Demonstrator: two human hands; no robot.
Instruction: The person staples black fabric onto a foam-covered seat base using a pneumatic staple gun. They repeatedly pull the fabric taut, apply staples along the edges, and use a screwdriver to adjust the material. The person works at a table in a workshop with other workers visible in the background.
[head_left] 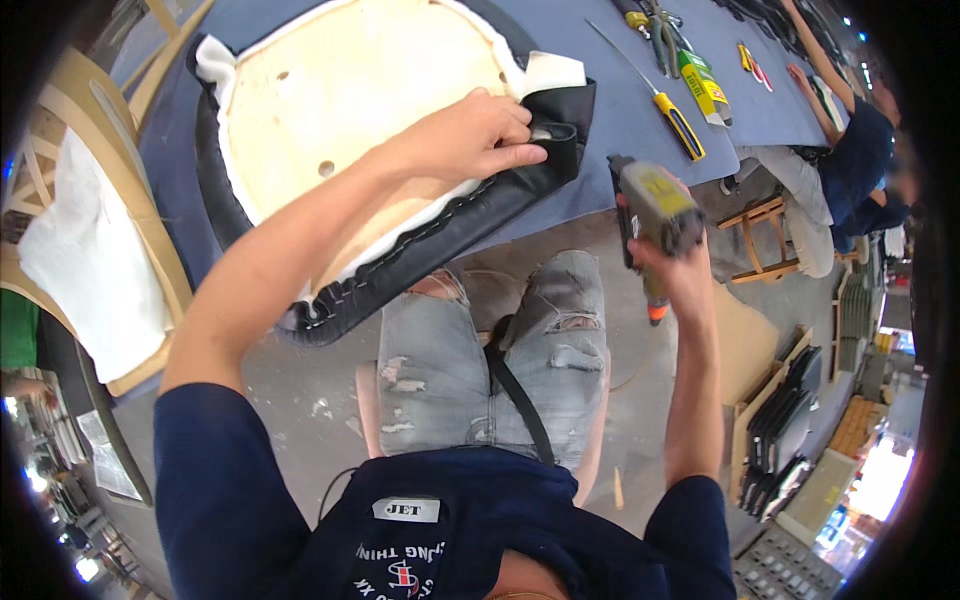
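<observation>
A chair seat lies underside up on the table, its plywood board ringed by white padding and a black leather-like cover. Along the near edge, the cover is folded over and stapled. My left hand is closed on the loose black cover at the seat's right corner, where white padding sticks out. A staple gun is in my right hand, held off the table's front edge, to the right of the seat. Its nose is apart from the cover.
A yellow-handled screwdriver, pliers and a green-yellow box lie on the grey-blue table. Wooden chair frames stand at left. Another person works at far right, near a wooden stool.
</observation>
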